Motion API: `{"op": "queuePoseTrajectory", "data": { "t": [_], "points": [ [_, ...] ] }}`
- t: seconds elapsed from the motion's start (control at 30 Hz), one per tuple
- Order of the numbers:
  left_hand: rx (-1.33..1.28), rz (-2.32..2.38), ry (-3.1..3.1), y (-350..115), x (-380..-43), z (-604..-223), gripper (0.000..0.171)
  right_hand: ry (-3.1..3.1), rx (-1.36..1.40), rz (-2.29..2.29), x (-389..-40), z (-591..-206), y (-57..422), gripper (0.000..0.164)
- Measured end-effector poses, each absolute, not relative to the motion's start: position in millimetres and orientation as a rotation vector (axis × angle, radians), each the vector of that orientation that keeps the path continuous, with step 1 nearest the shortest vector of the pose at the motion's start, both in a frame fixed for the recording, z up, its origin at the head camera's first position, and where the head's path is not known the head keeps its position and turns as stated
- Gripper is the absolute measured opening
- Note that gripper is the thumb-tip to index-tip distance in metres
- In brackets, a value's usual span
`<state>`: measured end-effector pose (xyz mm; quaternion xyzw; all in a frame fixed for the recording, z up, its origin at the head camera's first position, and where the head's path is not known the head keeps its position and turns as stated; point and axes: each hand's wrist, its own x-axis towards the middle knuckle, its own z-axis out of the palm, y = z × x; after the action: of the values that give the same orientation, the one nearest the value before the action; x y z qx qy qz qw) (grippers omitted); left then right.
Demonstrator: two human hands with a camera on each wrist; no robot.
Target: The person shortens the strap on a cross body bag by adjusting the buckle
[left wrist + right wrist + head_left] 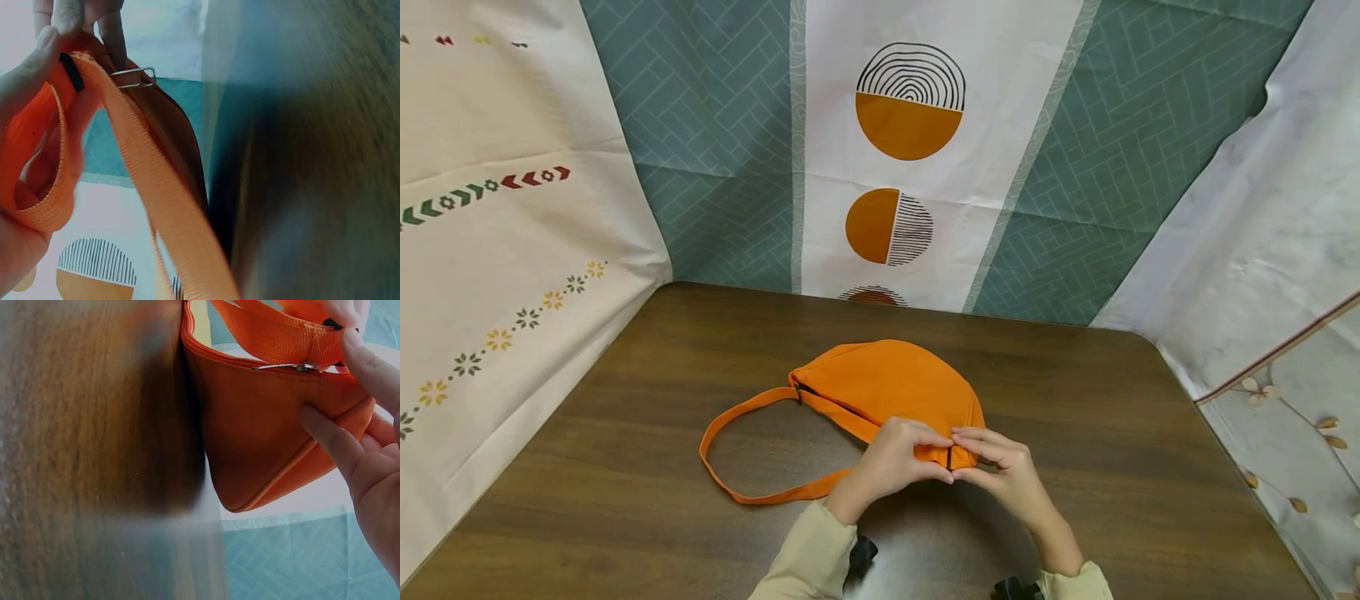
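Note:
An orange bag [887,379] with a curved top lies on the table, its near right end between my two hands. My left hand [897,458] pinches the orange webbing strap [147,156] near a small black strap piece [72,72]; some webbing loops inside the palm. My right hand [1006,468] grips the bag's right end, thumb at the black piece and a finger pressed on the bag's side [256,419]. A metal zipper pull [306,367] sits close to these fingers. Both hands' fingertips nearly meet there.
The strap's long loop [718,442] lies on the brown wooden table [625,467] left of the bag. A teal and white patterned cloth [722,167] hangs behind the table, with pale cloths [497,208] at the sides.

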<state>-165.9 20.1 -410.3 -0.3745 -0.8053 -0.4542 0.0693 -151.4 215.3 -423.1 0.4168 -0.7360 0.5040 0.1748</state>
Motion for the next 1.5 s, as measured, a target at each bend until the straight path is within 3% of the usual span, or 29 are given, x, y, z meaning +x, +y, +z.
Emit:
{"op": "queuePoseTrajectory", "data": {
  "t": [0.2,0.43,1.1,1.37,1.5],
  "points": [
    [-1.088,-1.496,-2.341,20.4,-166.7,-413.1,0.039,-2.075,1.172,1.653,-150.5,-423.0,218.3,0.049],
    [-1.072,-1.512,-2.326,20.5,-167.6,-413.7,0.038,-1.945,1.207,1.95,-152.0,-425.4,223.2,0.039],
    [-1.045,-1.168,-2.457,21.9,-162.2,-405.0,0.04,-2.032,1.17,1.685,-152.0,-425.6,217.3,0.033],
    [-1.023,-1.336,-2.404,19.6,-164.0,-408.0,0.039,-2.048,1.259,1.76,-149.6,-423.7,219.3,0.038],
    [-1.013,-1.381,-2.404,18.8,-165.3,-406.8,0.039,-2.114,1.161,1.766,-148.3,-423.2,220.2,0.034]
  ]
}}
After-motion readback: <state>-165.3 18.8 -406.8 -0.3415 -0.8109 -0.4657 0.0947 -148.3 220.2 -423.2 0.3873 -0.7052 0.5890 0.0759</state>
